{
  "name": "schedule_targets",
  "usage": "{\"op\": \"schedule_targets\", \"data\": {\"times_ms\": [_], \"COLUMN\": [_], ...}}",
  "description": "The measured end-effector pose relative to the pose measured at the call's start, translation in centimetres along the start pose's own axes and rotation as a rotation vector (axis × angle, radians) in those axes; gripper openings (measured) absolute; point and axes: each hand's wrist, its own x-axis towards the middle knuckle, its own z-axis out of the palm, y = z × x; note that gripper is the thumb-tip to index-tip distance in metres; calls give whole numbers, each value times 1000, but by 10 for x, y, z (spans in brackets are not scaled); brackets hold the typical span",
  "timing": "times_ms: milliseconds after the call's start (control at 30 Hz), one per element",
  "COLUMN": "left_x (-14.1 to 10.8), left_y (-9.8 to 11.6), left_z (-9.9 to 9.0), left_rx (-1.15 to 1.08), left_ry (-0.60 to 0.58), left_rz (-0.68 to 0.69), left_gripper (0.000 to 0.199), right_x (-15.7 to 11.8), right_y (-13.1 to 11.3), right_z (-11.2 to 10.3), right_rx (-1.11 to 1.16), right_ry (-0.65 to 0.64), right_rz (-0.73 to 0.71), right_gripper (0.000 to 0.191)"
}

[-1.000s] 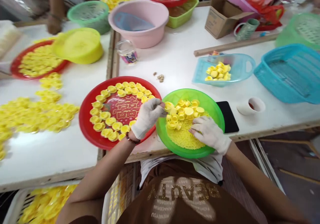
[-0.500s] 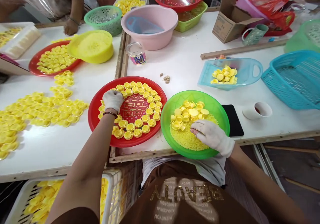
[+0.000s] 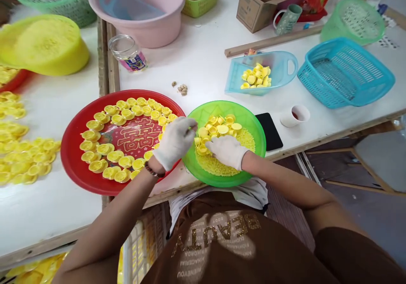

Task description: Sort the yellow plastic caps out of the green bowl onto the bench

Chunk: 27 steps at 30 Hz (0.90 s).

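My left hand (image 3: pixel 176 141), in a white glove, is over the gap between the red tray (image 3: pixel 71 161) and the green bowl (image 3: pixel 256 134). Its fingers are curled together; I cannot make out anything in them. Inside the bowl, my gloved right hand (image 3: pixel 229 152) closes its fingertips at a small yellow plastic cup (image 3: pixel 203 149), partly hidden by the glove. More yellow cups (image 3: pixel 218 125) are heaped there on yellow granules (image 3: pixel 215 167). Rings of filled yellow cups (image 3: pixel 106 149) stand on the tray around its printed pattern.
A blue scoop (image 3: pixel 279 75) with yellow cups lies behind the bowl, beside a blue basket (image 3: pixel 345 72). A black phone (image 3: pixel 269 131) and a paper cup (image 3: pixel 294 116) are at the right. A jar (image 3: pixel 127 53) and pink basin (image 3: pixel 149 32) stand behind the tray.
My left hand has moved right, from the tray's far left side to the green bowl's edge. My right hand has shifted onto the heaped cups. The view has turned and come closer.
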Motion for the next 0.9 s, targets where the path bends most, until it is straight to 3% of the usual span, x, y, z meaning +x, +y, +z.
{"op": "schedule_targets", "data": {"times_ms": [67,133,233,300,367,467,567,667,833,900], "left_x": [-1,-3,-6,-7,-6,-6,-7,-10,-11,-10], "left_y": [12,16,17,17,16,16,17,19,27,33], "left_z": [12,19,22,21,20,19,21,26,40,44], "left_rx": [-26,-59,-100,-130,-187,-405,-690,-762,-777,-866], "left_ry": [-102,-188,-273,-280,-245,-204,-230,-236,-341,-425], "left_rz": [42,71,108,94,34,-131,-308,-348,-313,-332], "left_gripper": [31,35,25,22,24,28,34,34,26,25], "right_x": [-1,-7,-19,-25,-28,-27,-25,-26,-27,-23], "right_y": [3,13,29,31,26,9,0,8,17,14], "right_z": [1,2,5,10,17,26,30,26,2,-7], "right_rx": [87,272,535,567,448,199,208,518,1582,1872], "right_ry": [-15,67,230,291,253,75,-50,48,427,552], "right_rz": [20,3,25,80,71,-52,-64,-3,103,125], "right_gripper": [27,24,25,31,32,27,23,22,34,40]}}
